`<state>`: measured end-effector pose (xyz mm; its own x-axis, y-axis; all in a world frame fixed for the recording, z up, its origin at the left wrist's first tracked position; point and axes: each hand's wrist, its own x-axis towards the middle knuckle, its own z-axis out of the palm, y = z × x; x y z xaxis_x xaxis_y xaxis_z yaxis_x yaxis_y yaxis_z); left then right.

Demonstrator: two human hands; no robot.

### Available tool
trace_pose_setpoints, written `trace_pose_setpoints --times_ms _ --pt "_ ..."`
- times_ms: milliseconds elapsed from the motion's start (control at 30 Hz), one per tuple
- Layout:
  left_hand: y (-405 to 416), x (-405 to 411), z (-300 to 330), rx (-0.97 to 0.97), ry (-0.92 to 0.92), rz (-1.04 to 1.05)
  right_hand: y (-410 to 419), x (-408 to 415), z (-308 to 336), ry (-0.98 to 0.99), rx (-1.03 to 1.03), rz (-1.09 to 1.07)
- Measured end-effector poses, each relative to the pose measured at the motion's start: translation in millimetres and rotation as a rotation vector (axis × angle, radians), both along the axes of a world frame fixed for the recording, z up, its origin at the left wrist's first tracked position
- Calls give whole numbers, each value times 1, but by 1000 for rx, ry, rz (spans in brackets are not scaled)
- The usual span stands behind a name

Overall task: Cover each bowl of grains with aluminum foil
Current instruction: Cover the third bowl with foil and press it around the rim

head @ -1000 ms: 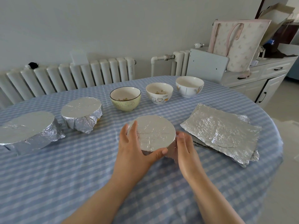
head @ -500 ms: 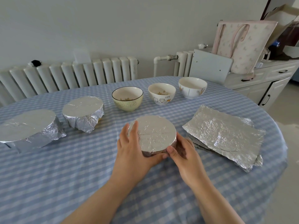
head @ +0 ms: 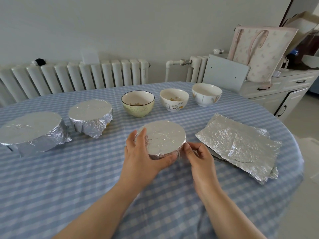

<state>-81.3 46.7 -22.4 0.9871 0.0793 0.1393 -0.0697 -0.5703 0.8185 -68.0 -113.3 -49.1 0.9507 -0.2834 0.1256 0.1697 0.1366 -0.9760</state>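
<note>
2 hands: left hand (head: 141, 156) cupping foil-covered bowl (head: 164, 139), right hand (head: 198, 157) fingers pinching its foil, cartoon bowl (head: 174, 100) lettering unreadable

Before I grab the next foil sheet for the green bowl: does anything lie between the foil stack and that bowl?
Nothing visible does. The foil stack lies right of the wrapped bowl both hands hold; bare tablecloth runs from it to the green bowl.

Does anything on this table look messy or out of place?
Nothing is spilled or damaged. The middle wrapped bowl has a ragged foil skirt hanging unevenly, and the spare foil sheets are wrinkled.
</note>
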Motion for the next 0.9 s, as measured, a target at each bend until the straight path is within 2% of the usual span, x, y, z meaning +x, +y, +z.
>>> trace_pose_setpoints --times_ms 400,900 --pt "0 3 -4 20 -17 19 18 3 10 97 326 -50" --pt "-5 1 -7 89 -79 16 21 17 4 161 323 -134"
